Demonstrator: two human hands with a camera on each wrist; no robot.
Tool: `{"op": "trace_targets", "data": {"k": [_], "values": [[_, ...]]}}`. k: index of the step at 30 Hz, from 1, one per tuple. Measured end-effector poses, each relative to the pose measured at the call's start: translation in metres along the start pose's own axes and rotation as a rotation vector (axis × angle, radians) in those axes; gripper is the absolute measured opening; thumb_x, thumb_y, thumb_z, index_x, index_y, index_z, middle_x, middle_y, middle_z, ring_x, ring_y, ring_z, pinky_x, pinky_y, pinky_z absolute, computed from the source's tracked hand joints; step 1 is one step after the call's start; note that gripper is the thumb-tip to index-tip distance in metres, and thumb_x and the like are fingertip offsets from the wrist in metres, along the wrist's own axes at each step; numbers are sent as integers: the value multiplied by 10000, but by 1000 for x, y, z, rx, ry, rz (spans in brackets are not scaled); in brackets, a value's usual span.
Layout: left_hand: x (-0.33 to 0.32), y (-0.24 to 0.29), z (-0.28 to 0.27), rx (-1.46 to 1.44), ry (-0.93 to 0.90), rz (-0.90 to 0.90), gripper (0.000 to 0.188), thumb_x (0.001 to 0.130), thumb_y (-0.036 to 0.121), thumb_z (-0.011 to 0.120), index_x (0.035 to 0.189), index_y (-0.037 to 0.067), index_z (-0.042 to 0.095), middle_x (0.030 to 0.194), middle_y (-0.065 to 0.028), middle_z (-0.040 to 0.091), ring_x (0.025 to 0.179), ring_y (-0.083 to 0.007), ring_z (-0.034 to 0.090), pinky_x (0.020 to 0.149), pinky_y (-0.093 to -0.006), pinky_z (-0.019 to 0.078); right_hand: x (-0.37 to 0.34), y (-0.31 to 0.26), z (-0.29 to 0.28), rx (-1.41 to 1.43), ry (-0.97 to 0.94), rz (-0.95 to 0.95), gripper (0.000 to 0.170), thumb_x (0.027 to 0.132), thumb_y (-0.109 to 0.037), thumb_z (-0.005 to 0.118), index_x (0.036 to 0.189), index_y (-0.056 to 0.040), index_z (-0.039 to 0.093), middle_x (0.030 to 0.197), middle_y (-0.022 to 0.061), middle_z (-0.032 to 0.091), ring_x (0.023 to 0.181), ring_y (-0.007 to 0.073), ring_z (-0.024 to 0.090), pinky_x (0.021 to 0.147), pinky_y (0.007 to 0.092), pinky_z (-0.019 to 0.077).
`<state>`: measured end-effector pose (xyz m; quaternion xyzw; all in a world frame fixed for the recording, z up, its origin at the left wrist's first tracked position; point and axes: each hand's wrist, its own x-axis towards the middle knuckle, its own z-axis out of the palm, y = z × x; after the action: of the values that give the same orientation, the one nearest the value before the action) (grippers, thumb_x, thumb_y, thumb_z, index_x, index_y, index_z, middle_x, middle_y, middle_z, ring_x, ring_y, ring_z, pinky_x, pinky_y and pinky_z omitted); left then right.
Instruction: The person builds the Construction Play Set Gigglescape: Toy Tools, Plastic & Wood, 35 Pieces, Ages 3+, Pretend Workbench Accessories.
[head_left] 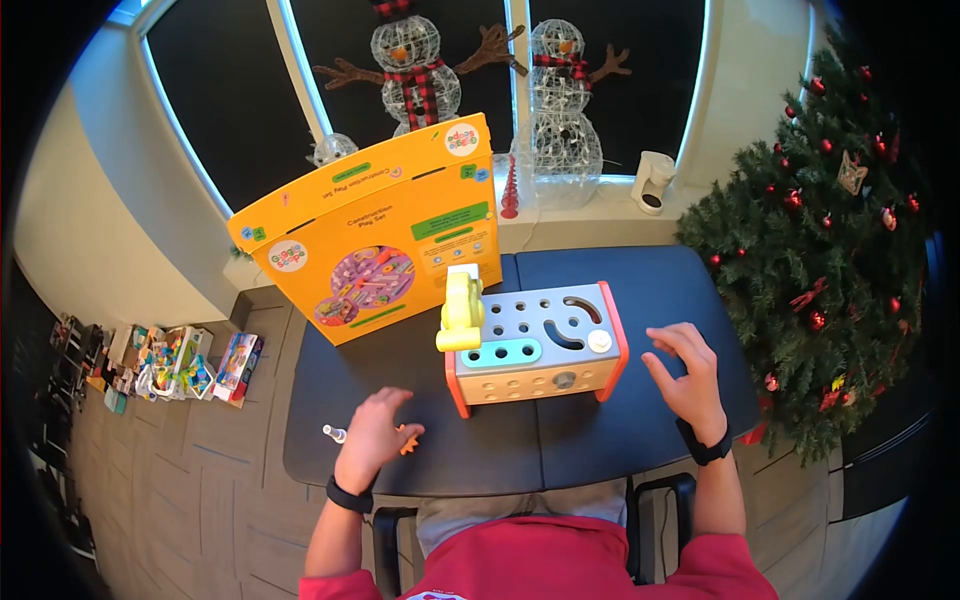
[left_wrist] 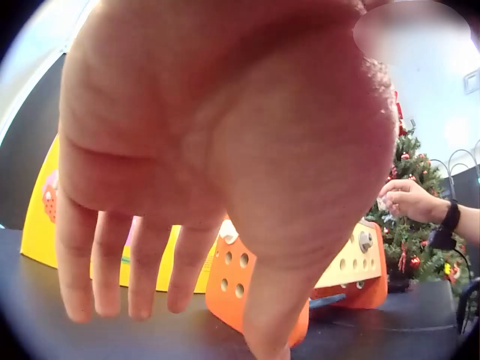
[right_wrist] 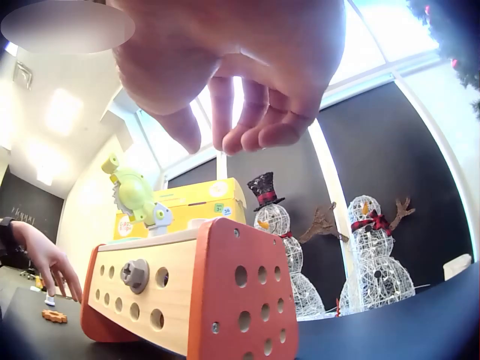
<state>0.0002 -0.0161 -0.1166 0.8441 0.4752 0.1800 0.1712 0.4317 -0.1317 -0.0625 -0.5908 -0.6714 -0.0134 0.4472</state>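
Note:
A toy workbench (head_left: 535,345) with red ends and a holed wooden front stands on the dark table (head_left: 640,270). On its top left is a yellow-green toy saw (head_left: 461,312); a grey bolt (right_wrist: 135,276) sits in its front. My left hand (head_left: 375,435) hovers left of the bench with fingers spread, holding nothing, beside an orange piece (right_wrist: 54,316) and a white piece (head_left: 335,433). My right hand (head_left: 688,385) is raised to the right of the bench, fingers loosely bent and apart, with nothing between them.
A large yellow box (head_left: 370,235) stands behind the bench at the left. Wire snowmen (head_left: 565,110) and a white appliance (head_left: 653,182) are by the window. A decorated tree (head_left: 820,250) rises at the right. Toys in boxes (head_left: 180,365) lie on the floor at the left.

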Motion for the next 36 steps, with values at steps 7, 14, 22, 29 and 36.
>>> {"op": "trace_targets", "data": {"k": [7, 14, 22, 29, 36], "values": [[-30, -14, 32, 35, -78, -196, 603, 686, 121, 903, 1238, 8, 687, 1275, -161, 679, 1144, -400, 657, 993, -451, 543, -9, -24, 5, 25, -36, -77, 227, 828, 12, 785, 1046, -36, 743, 850, 89, 670, 685, 226, 639, 601, 325, 519], [-33, -13, 40, 22, -11, -216, 554, 665, 60, 902, 1180, 11, 705, 1166, -161, 698, 1065, -402, 677, 923, -455, 560, -13, -36, 16, 29, -117, -140, 178, 825, -31, 798, 992, -54, 741, 825, 88, 673, 707, 264, 673, 613, 352, 530], [-30, -25, 37, 25, -15, -198, 477, 662, 124, 929, 1089, 27, 737, 1006, -143, 682, 933, -334, 697, 834, -408, 574, -21, -41, 41, 43, -202, -263, 144, 821, -70, 809, 953, -82, 752, 822, 58, 682, 701, 253, 685, 611, 353, 541], [-26, -32, 19, -228, -91, -346, 267, 693, 115, 905, 898, 34, 754, 947, -111, 671, 995, -329, 650, 857, -431, 536, -25, -43, 48, 67, -253, -277, 127, 820, -75, 804, 940, -85, 761, 787, 39, 689, 677, 239, 683, 601, 346, 544], [-38, -54, -25, 94, 215, -132, 306, 652, 155, 936, 879, 33, 770, 1082, -99, 697, 1153, -302, 601, 964, -387, 513, -25, -42, 47, 74, -248, -284, 122, 822, -77, 800, 938, -86, 763, 784, 41, 696, 679, 236, 686, 600, 346, 545]]}}
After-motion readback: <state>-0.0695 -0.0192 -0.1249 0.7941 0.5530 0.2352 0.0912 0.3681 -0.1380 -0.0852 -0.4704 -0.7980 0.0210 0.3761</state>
